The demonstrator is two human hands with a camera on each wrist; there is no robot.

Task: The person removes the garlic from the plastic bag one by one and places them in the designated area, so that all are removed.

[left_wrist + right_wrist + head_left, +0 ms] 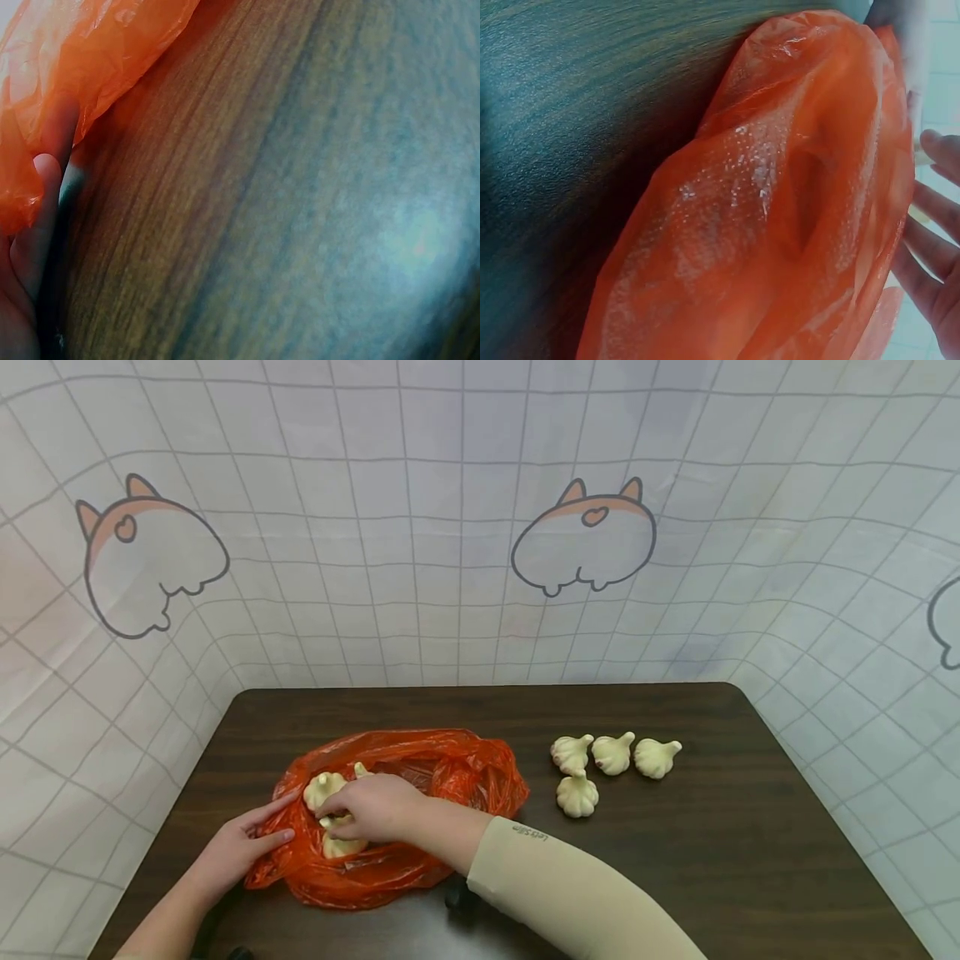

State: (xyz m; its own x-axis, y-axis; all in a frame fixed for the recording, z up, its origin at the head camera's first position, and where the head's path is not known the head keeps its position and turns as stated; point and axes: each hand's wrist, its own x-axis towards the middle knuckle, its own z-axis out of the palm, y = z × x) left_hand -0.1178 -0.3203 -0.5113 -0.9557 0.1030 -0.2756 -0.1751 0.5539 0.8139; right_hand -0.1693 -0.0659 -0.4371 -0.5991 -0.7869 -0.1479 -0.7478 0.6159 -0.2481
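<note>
An orange-red plastic bag [352,893] lies spread out on the dark table, its mouth gaping upward. Inside show several garlic bulbs, among them a pale one [324,791] by the left rim. My right hand [377,808] reaches into the bag and pinches a garlic bulb [342,845] at its top, thumb and fingers around the stem. On the bag's left edge, my left hand [238,852] holds the plastic between thumb and fingers. The left wrist view shows a thumb [46,169] against the film. In the right wrist view, the bag's side [780,195] hides much of the inside.
Several garlic bulbs [613,753] stand grouped on the table [720,860] to the right of the bag, one of them [577,795] nearer me. A small black object [461,893] is beneath my right forearm. A white grid-patterned curtain [450,527] surrounds the back and sides.
</note>
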